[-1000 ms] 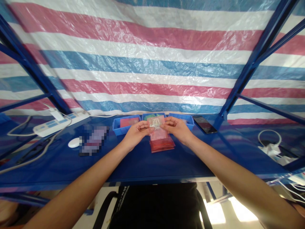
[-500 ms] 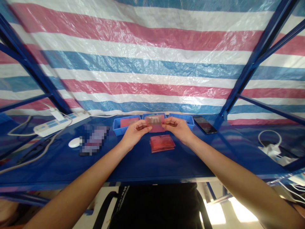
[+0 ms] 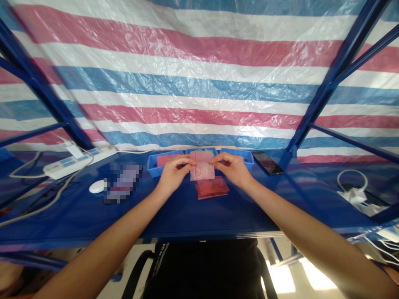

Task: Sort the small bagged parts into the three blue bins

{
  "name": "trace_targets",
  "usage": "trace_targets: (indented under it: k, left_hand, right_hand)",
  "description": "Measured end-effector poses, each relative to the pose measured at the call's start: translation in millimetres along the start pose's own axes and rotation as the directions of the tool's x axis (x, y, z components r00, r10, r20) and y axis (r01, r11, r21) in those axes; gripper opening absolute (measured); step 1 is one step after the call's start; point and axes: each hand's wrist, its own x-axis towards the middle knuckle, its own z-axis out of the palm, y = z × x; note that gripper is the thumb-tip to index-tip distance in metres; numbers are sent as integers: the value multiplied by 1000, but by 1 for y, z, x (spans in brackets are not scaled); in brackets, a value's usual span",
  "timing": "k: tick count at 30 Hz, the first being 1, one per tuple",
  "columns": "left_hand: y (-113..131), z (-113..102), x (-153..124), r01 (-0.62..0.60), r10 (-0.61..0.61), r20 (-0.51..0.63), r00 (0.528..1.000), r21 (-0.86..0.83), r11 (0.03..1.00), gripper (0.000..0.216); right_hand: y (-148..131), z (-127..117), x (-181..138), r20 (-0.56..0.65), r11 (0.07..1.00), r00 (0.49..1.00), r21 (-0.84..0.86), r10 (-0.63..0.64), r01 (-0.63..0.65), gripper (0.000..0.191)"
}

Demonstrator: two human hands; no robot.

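A small, see-through, pinkish-white plastic zip bag (image 3: 202, 169) with a red line along its left side is stretched between my hands. My left hand (image 3: 176, 169) pinches its left edge between thumb and fingers. At the opposite edge, my right hand (image 3: 232, 167) pinches it the same way. Just below the bag, a stack of red translucent packets (image 3: 212, 189) lies on the blue table. Behind my hands stand a left blue bin (image 3: 152, 169) with pink pieces inside, a middle blue bin (image 3: 189, 150), mostly hidden by the bag, and a right blue bin (image 3: 249, 160), partly covered by my right hand.
To the right lies a dark phone (image 3: 268, 162). On the left are a white mouse (image 3: 97, 186), a blurred-out item (image 3: 124, 182) and a white power strip (image 3: 81, 162) with cables. White plugs (image 3: 355, 196) sit far right. Blue metal posts (image 3: 330, 85) frame a striped plastic sheet.
The held piece looked pink with a darker band; now it is whitish and hangs lower, over the top edge of the red stack. My hands have barely moved.
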Motion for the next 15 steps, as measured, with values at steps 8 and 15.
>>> trace_targets:
  k: [8,15]
  left_hand:
    - [9,2,-4,13,-14,19,1000,45,999,28]
    - [26,7,-16,-375,322,193,927,447,812,32]
  right_hand:
    - [3,4,-1,-32,992,996,93,88,-85,23]
    - [-22,11,-2,69,900,970,362,235,-244,45]
